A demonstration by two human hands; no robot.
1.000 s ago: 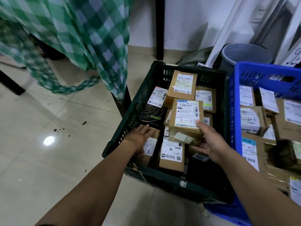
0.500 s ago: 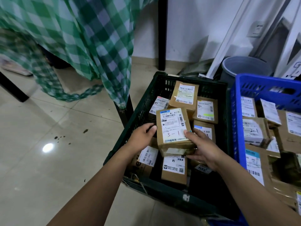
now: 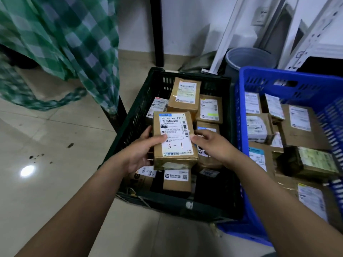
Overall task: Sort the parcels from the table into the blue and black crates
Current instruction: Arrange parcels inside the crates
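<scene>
Glossy beige floor tiles (image 3: 46, 191) reflect a lamp; green checked cloth (image 3: 61, 43) hangs before a white wall (image 3: 185, 23).

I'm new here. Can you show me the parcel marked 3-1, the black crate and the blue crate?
parcel marked 3-1 (image 3: 175, 127): head view, on its white label.
black crate (image 3: 167, 202): head view, on its near rim.
blue crate (image 3: 269, 84): head view, on its far wall.

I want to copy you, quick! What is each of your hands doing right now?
Left hand: holds the left side of the 3-1 parcel, thumb on top.
Right hand: pinches the same parcel's right edge.
</scene>
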